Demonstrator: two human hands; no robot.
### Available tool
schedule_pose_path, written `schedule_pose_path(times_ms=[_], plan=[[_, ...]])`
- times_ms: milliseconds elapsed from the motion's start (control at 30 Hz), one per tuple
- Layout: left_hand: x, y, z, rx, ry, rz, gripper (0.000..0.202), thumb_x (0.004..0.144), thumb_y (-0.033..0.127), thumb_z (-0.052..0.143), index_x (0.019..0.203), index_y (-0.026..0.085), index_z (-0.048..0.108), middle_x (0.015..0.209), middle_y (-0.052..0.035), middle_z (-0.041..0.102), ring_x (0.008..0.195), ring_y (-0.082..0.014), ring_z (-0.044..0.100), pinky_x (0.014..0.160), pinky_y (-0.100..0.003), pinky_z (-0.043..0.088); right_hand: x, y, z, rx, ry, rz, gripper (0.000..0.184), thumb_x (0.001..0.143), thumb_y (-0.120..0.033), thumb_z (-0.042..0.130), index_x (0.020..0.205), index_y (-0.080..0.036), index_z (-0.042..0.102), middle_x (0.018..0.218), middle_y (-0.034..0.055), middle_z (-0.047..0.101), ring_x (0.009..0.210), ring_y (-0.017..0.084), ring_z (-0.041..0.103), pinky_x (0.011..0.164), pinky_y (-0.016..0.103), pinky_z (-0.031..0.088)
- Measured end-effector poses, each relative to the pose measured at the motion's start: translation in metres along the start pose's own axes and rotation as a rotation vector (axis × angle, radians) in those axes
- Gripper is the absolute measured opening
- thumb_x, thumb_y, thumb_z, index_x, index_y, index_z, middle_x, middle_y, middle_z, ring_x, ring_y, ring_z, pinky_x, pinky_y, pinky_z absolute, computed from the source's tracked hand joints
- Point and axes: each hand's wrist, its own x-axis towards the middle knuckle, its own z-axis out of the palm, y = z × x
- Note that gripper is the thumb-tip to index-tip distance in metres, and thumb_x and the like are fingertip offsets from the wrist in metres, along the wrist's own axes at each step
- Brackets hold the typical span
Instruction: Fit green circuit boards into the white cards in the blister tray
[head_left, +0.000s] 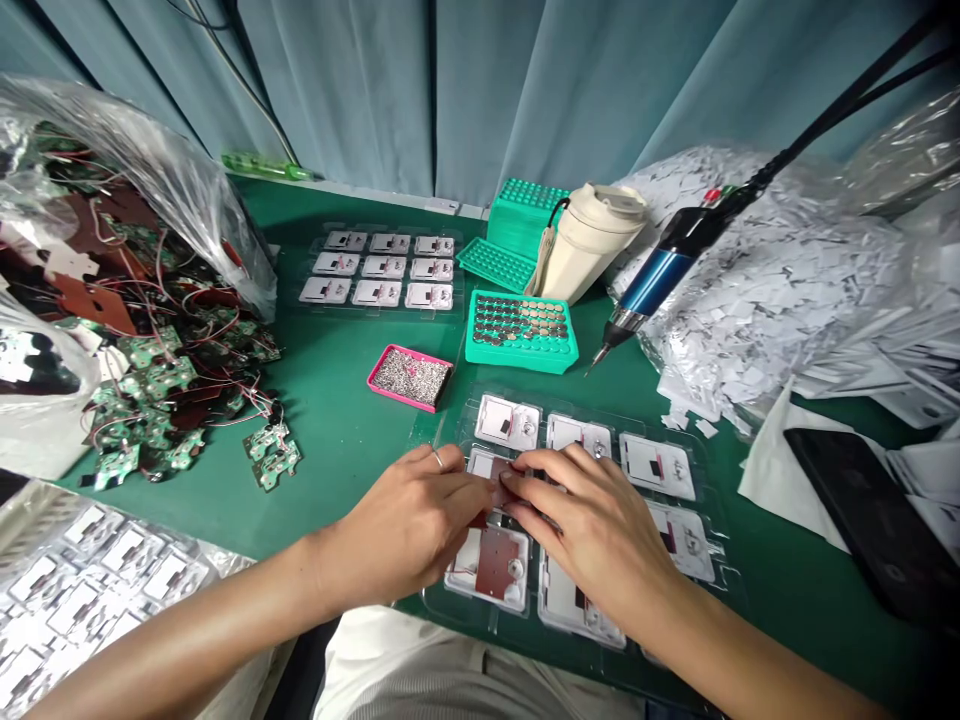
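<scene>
My left hand (431, 515), a ring on one finger, has its fingers closed at the left edge of a small brown circuit board (501, 482). From the other side my right hand (592, 520) brings thumb and fingertips together on the same board. The board lies over a white plastic case (480, 462) in the clear tray (709, 545), and my fingers cover part of it. Nearer me, another white case (459, 565) has a brown board (502, 562) lying in it. Several more white cases with small black rectangles surround my hands, partly hidden by the right one.
An electric screwdriver (649, 285) hangs at right, tip down. Beyond the hands are a pink tray of screws (411, 377), a green holder with coin cells (521, 350), a cup (600, 235) and another case tray (384, 265). Bagged circuit boards (150, 360) crowd the left; a phone (877, 510) lies right.
</scene>
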Motion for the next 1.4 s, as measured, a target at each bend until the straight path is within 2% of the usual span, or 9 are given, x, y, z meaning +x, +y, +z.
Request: schedule_pose_path(times_ms=[133, 233, 400, 600, 900, 1033, 1233, 1333, 1400], plan=[[-0.009, -0.002, -0.013, -0.367, 0.461, -0.115, 0.023, 0.092, 0.008, 0.05, 0.104, 0.02, 0.066, 0.118, -0.0074, 0.065, 0.109, -0.0216, 0.057, 0.089, -0.037, 0.048, 0.001, 0.002, 0.0, 0.042, -0.068, 0.025, 0.01, 0.09, -0.028, 0.062, 0.095, -0.023, 0.069, 0.101, 0.0016, 0.066, 0.089, 0.021, 0.054, 0.071, 0.035, 0.04], [-0.011, 0.0, -0.019, -0.735, 0.717, -0.269, 0.02, 0.091, 0.014, 0.059, 0.107, 0.022, 0.066, 0.101, -0.0042, 0.069, 0.082, -0.0137, 0.067, 0.076, -0.028, 0.055, 0.001, 0.004, -0.002, 0.065, -0.077, 0.016, 0.011, 0.091, -0.027, 0.061, 0.095, -0.022, 0.069, 0.1, 0.003, 0.065, 0.088, 0.022, 0.055, 0.072, 0.036, 0.041], [0.004, 0.01, -0.01, -1.242, 0.252, -0.576, 0.022, 0.084, 0.03, 0.071, 0.093, 0.014, 0.059, 0.056, 0.0041, 0.061, 0.044, -0.0076, 0.055, 0.039, -0.014, 0.046, 0.007, 0.004, -0.017, 0.23, -0.069, 0.026, 0.017, 0.095, -0.025, 0.052, 0.096, -0.024, 0.069, 0.094, 0.0027, 0.063, 0.087, 0.019, 0.057, 0.075, 0.035, 0.043], [0.019, 0.02, 0.002, -1.332, 0.01, -0.591, 0.027, 0.087, 0.036, 0.067, 0.095, 0.015, 0.052, 0.059, 0.0002, 0.065, 0.047, -0.0107, 0.06, 0.044, -0.018, 0.049, 0.018, -0.01, -0.042, 0.664, -0.019, 0.261, 0.019, 0.094, -0.033, 0.054, 0.083, -0.021, 0.062, 0.072, -0.003, 0.059, 0.062, 0.009, 0.051, 0.055, 0.023, 0.039], [0.017, 0.015, -0.015, -1.231, 0.014, -0.528, 0.034, 0.091, 0.043, 0.058, 0.08, 0.011, 0.06, 0.057, 0.0065, 0.039, 0.047, -0.0038, 0.027, 0.042, -0.017, 0.021, 0.014, -0.002, -0.047, 0.992, -0.352, 0.527, 0.039, 0.094, -0.052, 0.048, 0.073, -0.019, 0.048, 0.063, -0.0059, 0.031, 0.055, 0.007, 0.03, 0.048, 0.021, 0.026], [0.018, 0.016, -0.013, -0.95, 0.117, -0.395, 0.025, 0.095, 0.031, 0.052, 0.083, 0.012, 0.064, 0.067, 0.0011, 0.052, 0.057, -0.0075, 0.042, 0.05, -0.018, 0.032, 0.009, 0.004, -0.045, 1.159, -0.476, 0.59, 0.042, 0.093, -0.06, 0.044, 0.08, -0.02, 0.047, 0.065, -0.0056, 0.044, 0.05, 0.006, 0.039, 0.047, 0.02, 0.032], [0.019, 0.016, -0.023, -0.324, 0.138, 0.08, 0.021, 0.097, 0.014, 0.045, 0.103, 0.012, 0.065, 0.078, -0.0046, 0.06, 0.065, -0.0114, 0.054, 0.057, -0.022, 0.041, 0.011, 0.013, -0.054, 1.272, -0.672, 0.55, 0.037, 0.088, -0.055, 0.056, 0.094, -0.019, 0.055, 0.066, -0.0043, 0.053, 0.045, 0.005, 0.042, 0.041, 0.017, 0.038], [0.026, 0.003, -0.022, -0.05, 0.139, 0.182, 0.024, 0.1, 0.017, 0.042, 0.109, 0.013, 0.063, 0.077, -0.0048, 0.062, 0.067, -0.0134, 0.058, 0.058, -0.024, 0.043, 0.015, 0.017, -0.053, 1.105, -0.59, 0.514, 0.026, 0.089, -0.045, 0.056, 0.099, -0.022, 0.057, 0.074, -0.0026, 0.053, 0.052, 0.007, 0.046, 0.045, 0.019, 0.043], [0.034, -0.009, -0.016, 0.093, 0.151, 0.137, 0.025, 0.101, 0.019, 0.04, 0.106, 0.014, 0.064, 0.076, -0.004, 0.062, 0.067, -0.0144, 0.06, 0.058, -0.025, 0.044, 0.02, 0.019, -0.046, 0.788, -0.377, 0.424, 0.015, 0.09, -0.035, 0.056, 0.099, -0.023, 0.058, 0.089, 0.0016, 0.058, 0.068, 0.012, 0.055, 0.056, 0.024, 0.049]])
